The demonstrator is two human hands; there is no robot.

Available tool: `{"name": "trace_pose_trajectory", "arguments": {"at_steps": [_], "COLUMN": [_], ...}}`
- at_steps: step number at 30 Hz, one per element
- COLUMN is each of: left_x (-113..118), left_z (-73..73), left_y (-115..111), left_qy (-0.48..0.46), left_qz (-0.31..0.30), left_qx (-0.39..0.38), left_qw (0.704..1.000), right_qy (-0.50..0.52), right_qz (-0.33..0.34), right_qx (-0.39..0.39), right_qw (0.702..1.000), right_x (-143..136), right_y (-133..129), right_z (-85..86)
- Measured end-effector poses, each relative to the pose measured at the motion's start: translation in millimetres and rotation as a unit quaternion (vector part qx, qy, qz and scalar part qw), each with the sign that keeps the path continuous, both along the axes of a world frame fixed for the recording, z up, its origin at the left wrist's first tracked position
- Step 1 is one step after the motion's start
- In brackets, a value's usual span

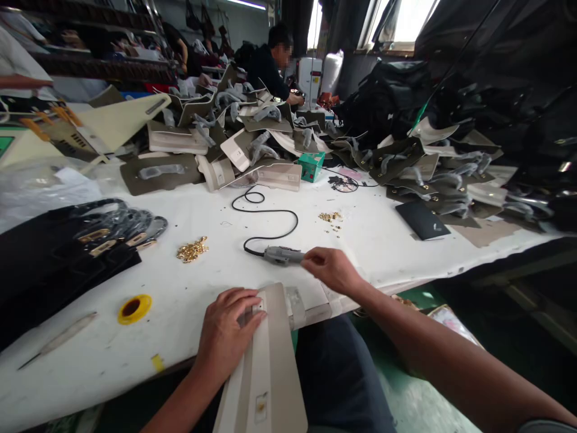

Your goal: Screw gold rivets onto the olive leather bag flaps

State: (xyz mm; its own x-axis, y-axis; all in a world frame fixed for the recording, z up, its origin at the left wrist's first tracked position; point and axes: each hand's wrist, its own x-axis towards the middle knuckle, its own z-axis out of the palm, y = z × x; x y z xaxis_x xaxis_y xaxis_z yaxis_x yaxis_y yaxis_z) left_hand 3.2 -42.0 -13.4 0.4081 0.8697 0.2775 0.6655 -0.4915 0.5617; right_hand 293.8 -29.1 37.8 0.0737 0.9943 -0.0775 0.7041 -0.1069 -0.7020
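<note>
Panel [270,367]: beige, overhanging the table [360,240] edge nearest the person.
Left hand [228,328]: flat on panel's upper end, pressing, fingers not clenched.
Right hand [331,267]: just beyond panel, fingertips closed on the tool's rear end.
Tool [282,255]: grey, corded, lying on table beyond panel.
Gold fittings [192,249]: left of tool.
Yellow ring [134,308]: left of panel.
Co-worker [273,60]: far end of table.
</note>
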Motion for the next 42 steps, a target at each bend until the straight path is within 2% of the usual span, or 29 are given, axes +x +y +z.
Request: {"name": "trace_pose_trajectory", "arguments": {"at_steps": [3, 5, 7, 10, 15, 19, 25, 31, 34, 36, 39, 42], "left_x": [-0.7, -1.5, -2.3, -2.8, -2.5, -2.6, -1.9, -1.6, -2.2, -2.5, -2.8, -2.8], "left_z": [-1.7, -3.6, -5.8, -8.1, -8.2, -7.1, -7.8, -8.6, -8.8, -9.1, -9.4, -8.9], "left_y": [0.8, 1.1, 1.2, 1.6, 2.8, 2.4, 1.4, 3.0, 2.3, 1.8, 1.7, 2.0], "left_qy": [-0.008, -0.008, -0.003, 0.006, 0.006, 0.003, 0.007, -0.004, -0.003, -0.001, 0.002, 0.004], "left_qz": [0.006, 0.010, 0.013, 0.018, 0.021, 0.021, 0.027, 0.019, 0.020, 0.019, 0.018, 0.020], "left_qx": [0.002, 0.002, 0.000, -0.005, -0.022, -0.031, -0.022, -0.010, -0.008, -0.009, -0.014, -0.017], "left_qw": [1.000, 1.000, 1.000, 1.000, 1.000, 0.999, 0.999, 1.000, 1.000, 1.000, 1.000, 1.000], "right_qy": [-0.027, -0.052, -0.069, -0.098, -0.169, -0.215, -0.290, -0.411, -0.403, -0.374, -0.309, -0.270], "right_qz": [-0.130, -0.179, -0.202, -0.223, -0.249, -0.237, -0.147, -0.026, -0.010, -0.034, -0.084, -0.099], "right_qx": [0.021, 0.021, 0.017, 0.010, -0.014, -0.010, 0.033, 0.053, 0.058, 0.069, 0.074, 0.051], "right_qw": [0.991, 0.982, 0.977, 0.970, 0.954, 0.947, 0.945, 0.910, 0.913, 0.924, 0.944, 0.956], "right_x": [68.8, 106.3, 131.9, 150.2, 155.6, 154.5, 152.6, 150.8, 150.6, 150.9, 150.2, 146.9], "right_y": [15.1, 28.6, 42.9, 64.8, 96.0, 102.0, 70.4, 35.4, 27.7, 28.5, 41.1, 61.8], "right_z": [-8.9, -16.9, -25.0, -34.6, -44.0, -46.0, -37.0, -34.3, -34.3, -33.2, -31.1, -31.6]}}
